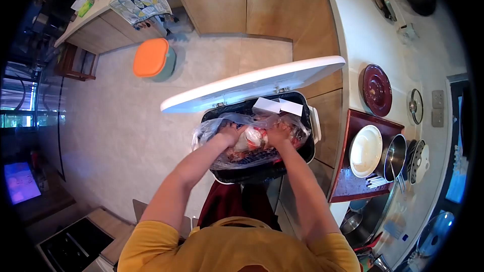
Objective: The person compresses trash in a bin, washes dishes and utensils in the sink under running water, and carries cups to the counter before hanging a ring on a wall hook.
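Partly obscured, the left hand and right hand rest on bagged rubbish inside the lidded bin's rim. I cannot tell whether they grip it.

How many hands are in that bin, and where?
2: the left hand and the right hand, set apart on the contents of the clear plastic bag inside the bin. No other hands show.
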Demonstrator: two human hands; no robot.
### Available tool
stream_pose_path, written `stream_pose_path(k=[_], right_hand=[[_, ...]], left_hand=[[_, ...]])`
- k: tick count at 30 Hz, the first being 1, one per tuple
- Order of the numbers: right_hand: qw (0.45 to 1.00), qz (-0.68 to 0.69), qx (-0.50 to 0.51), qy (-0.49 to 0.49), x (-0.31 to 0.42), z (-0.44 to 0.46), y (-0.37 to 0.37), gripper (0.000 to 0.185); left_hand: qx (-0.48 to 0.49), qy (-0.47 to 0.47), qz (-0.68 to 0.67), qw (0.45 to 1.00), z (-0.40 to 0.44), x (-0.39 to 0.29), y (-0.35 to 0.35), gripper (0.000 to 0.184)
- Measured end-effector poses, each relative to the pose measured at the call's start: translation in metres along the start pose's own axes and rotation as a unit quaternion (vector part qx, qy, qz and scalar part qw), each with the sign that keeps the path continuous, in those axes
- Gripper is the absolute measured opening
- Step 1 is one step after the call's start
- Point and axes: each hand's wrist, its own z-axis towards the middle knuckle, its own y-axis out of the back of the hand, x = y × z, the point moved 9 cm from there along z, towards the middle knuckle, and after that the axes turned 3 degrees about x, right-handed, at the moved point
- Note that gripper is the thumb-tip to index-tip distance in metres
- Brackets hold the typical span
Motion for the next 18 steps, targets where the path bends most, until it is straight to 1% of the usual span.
stream_pose_path(k=[1,2,3,4,5,6,8,9,10,12,14,16,17,18], right_hand=[[0.998,-0.023,0.058,0.004,-0.001,-0.002,-0.009,0.098],[0.998,-0.022,0.055,0.005,-0.003,-0.010,-0.009,0.098],[0.999,0.010,-0.002,0.039,-0.002,-0.025,0.005,0.096],[0.995,0.041,-0.059,0.072,-0.001,-0.042,0.020,0.094],[0.995,0.013,-0.049,0.088,0.005,-0.066,0.030,0.089],[0.995,0.014,-0.052,0.084,0.005,-0.073,0.023,0.089],[0.983,-0.059,-0.102,0.142,0.017,-0.088,0.013,0.070],[0.973,-0.096,-0.125,0.170,0.021,-0.093,0.012,0.061],[0.973,-0.097,-0.128,0.165,0.015,-0.093,0.012,0.061],[0.976,-0.042,-0.124,0.177,0.008,-0.096,0.015,0.082],[0.977,-0.017,-0.128,0.170,0.005,-0.099,0.022,0.082],[0.977,0.027,-0.138,0.159,-0.002,-0.104,0.038,0.082],[0.963,0.083,-0.199,0.160,-0.006,-0.118,0.062,0.085],[0.964,0.085,-0.204,0.146,-0.010,-0.120,0.065,0.085]], left_hand=[[0.015,-0.004,0.033,0.999,-0.024,-0.010,0.016,0.079],[0.031,-0.007,0.065,0.997,-0.036,-0.014,0.021,0.083],[0.062,-0.035,0.057,0.996,-0.035,-0.015,0.020,0.089],[0.059,-0.036,0.058,0.996,-0.035,-0.013,0.025,0.089],[-0.022,-0.072,-0.124,0.989,-0.038,-0.018,0.046,0.088],[-0.101,-0.108,-0.302,0.942,-0.042,-0.016,0.068,0.087],[-0.058,-0.106,-0.266,0.957,-0.041,-0.014,0.077,0.086],[-0.060,-0.110,-0.264,0.956,-0.044,-0.018,0.079,0.086],[-0.070,-0.111,-0.291,0.948,-0.047,-0.020,0.082,0.085],[-0.081,-0.110,-0.344,0.929,-0.051,-0.024,0.081,0.082],[-0.085,-0.103,-0.339,0.931,-0.050,-0.027,0.077,0.082],[-0.149,-0.141,-0.397,0.895,-0.043,-0.024,0.076,0.082],[-0.162,-0.161,-0.422,0.877,-0.036,-0.020,0.071,0.082],[-0.174,-0.182,-0.446,0.859,-0.029,-0.016,0.067,0.081]])
